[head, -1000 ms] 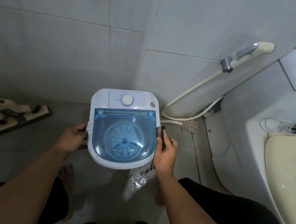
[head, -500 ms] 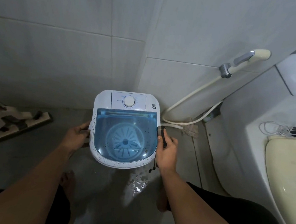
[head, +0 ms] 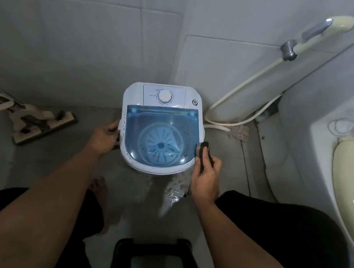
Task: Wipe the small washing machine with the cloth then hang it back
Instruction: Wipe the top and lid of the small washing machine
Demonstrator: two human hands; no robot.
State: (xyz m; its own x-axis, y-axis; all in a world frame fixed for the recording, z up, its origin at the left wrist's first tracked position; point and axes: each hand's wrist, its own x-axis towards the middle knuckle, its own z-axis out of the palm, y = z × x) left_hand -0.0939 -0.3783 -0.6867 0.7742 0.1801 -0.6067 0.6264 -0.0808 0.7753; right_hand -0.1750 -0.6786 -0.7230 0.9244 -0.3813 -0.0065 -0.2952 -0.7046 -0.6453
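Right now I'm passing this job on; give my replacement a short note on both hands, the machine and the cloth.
Left hand: grip on the left side of the small washing machine, steadying it.
Right hand: shut on a dark folded cloth, pressed to the machine's right rim.
Machine stands on the wet floor by the wall, blue lid closed, dark specks on its lid and front rim.
Done: wiping under way.
Left: clear the specks, then hang the cloth back; no hook in view.

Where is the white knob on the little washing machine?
In the head view, the white knob sits on the washing machine top's far edge, beyond the blue lid, near the tiled wall.
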